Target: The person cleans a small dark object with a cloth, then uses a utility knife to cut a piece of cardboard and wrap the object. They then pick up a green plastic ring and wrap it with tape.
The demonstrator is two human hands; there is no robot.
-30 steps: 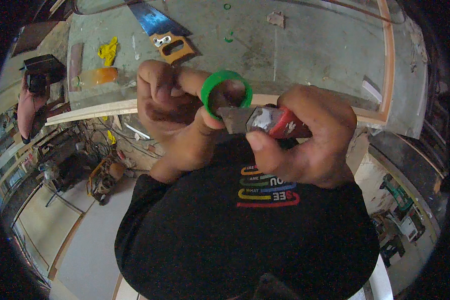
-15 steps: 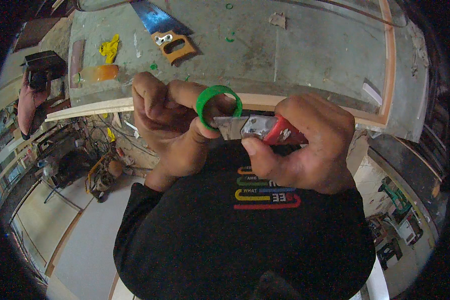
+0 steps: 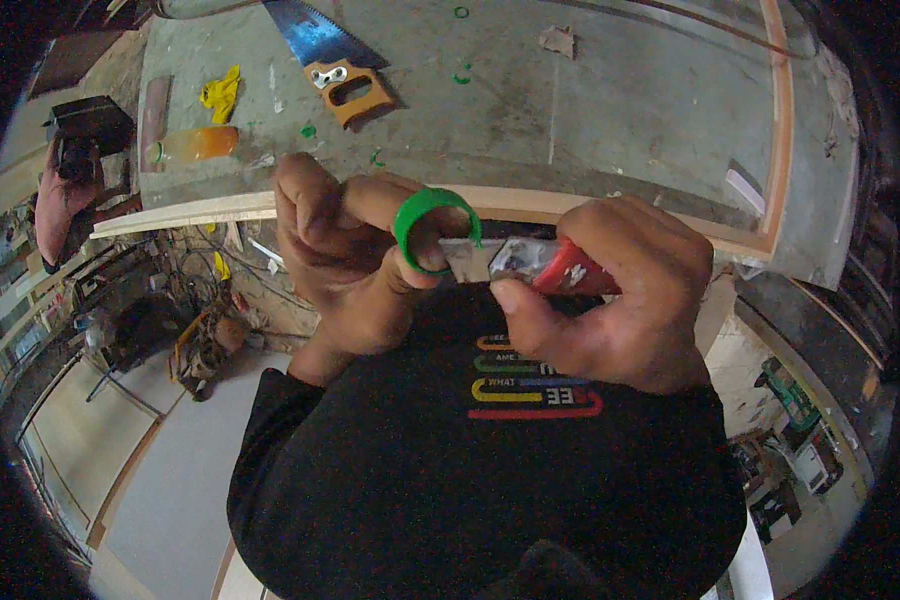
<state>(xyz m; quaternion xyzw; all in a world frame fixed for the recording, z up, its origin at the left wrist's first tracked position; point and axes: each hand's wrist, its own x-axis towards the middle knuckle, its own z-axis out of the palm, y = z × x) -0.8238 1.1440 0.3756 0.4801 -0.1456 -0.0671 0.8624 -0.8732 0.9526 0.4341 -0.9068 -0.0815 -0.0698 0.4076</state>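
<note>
My left hand [image 3: 345,250] pinches a green plastic ring [image 3: 407,222] between thumb and fingers, holding it up in front of my chest. In my right hand [image 3: 635,290] is a utility knife [image 3: 570,268] with a red handle and a metal nose. Its broad blade points left, and the tip lies at the ring's right side, partly inside the opening. A thin green sliver hangs at the ring's right edge, next to the blade. My right thumb presses on the knife's metal part.
On the grey worktable [image 3: 610,120] beyond my hands lie a handsaw [image 3: 345,75], a yellow crumpled piece [image 3: 221,93], a bottle of orange liquid [image 3: 200,144] and green scraps [image 3: 462,73]. A wooden strip [image 3: 210,210] edges the table. A person [image 3: 68,190] is at the far left.
The ring has tilted and dropped slightly in my left hand. The knife has shifted slightly down and right, and a sliver now hangs from the ring's edge.
</note>
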